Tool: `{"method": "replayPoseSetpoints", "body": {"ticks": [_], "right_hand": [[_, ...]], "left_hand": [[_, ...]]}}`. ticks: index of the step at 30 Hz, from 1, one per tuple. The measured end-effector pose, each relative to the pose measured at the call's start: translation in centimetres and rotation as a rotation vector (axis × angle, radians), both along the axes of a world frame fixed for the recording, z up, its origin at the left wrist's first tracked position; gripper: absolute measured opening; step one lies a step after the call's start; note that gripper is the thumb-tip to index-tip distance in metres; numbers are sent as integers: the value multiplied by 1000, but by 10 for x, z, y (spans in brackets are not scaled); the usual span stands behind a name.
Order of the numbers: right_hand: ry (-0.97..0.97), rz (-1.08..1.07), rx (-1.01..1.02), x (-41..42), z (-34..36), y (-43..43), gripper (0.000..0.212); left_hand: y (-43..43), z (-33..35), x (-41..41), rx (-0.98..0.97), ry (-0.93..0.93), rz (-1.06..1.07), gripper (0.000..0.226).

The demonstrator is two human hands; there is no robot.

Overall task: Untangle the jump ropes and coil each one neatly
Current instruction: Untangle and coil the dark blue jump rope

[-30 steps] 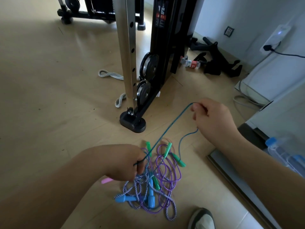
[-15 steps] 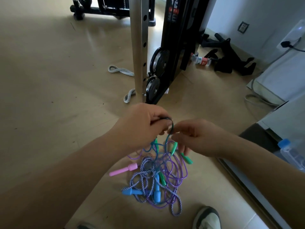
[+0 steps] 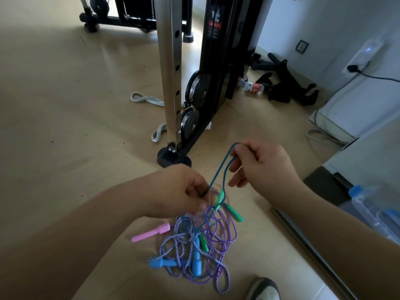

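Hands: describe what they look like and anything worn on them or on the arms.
The left hand and right hand are bare, with no gloves, rings, watch or wristbands in view. No sleeve shows on either arm, all the way to the frame edge. There are no markings or tattoos visible.

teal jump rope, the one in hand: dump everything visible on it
The teal rope is a thin, braided-looking cord, lifted off the floor as a narrow hairpin loop. The right hand pinches the bend at the top with its fingers; the left hand grips one strand lower down. The other strand drops past a green handle into the tangled pile of ropes. Its ends, and which handles are its own, cannot be told.
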State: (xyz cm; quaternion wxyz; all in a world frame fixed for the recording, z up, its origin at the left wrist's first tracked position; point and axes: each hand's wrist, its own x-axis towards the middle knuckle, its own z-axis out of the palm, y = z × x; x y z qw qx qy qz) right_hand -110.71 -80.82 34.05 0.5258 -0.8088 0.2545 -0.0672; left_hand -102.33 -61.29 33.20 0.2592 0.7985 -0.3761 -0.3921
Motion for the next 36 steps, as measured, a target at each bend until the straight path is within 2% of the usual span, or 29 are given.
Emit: {"method": "replayPoseSetpoints", "body": {"ticks": [3, 7, 8, 10, 12, 13, 14, 16, 20, 21, 23, 26, 31, 34, 36], "right_hand": [[-151, -269, 73, 2, 6, -12, 26], [-41, -334, -27, -4, 0, -30, 17], [9, -312, -60, -4, -2, -30, 20], [54, -178, -100, -7, -5, -28, 55], [41, 80, -44, -11, -2, -18, 77], [49, 234, -6, -13, 0, -11, 78], [76, 369, 33, -14, 1, -4, 74], [125, 508, 76, -14, 1, 5, 63], [96, 429, -27, -11, 1, 6, 46], [95, 406, 8, -11, 1, 6, 46], [119, 453, 211, -13, 1, 8, 47], [170, 553, 392, -17, -4, 11, 49], [113, 465, 432, -18, -18, 16, 40], [164, 517, 443, -18, -17, 14, 37], [231, 552, 440, -18, -15, 15, 40]], "left_hand": [[4, -10, -2, 262, -200, -172, 17], [0, -9, 0, 146, -219, 23, 48], [-2, -7, 0, 87, -192, 64, 51], [-4, -4, -1, -4, -156, 83, 51], [-5, -2, -5, -103, -121, 87, 44], [-6, -1, -6, -160, -101, 109, 39], [-8, 1, -7, -216, -78, 144, 35], [-10, 2, -7, -296, -36, 239, 33], [-10, -1, -4, -378, 94, 394, 21], [-10, -1, -4, -396, 130, 427, 18], [-9, -1, -3, -416, 176, 467, 18], [-8, -1, -3, -427, 148, 475, 22], [-10, -1, -6, -467, 75, 442, 19], [-10, -4, -7, -481, 85, 418, 22], [-8, -6, -4, -484, 11, 389, 27]]}}
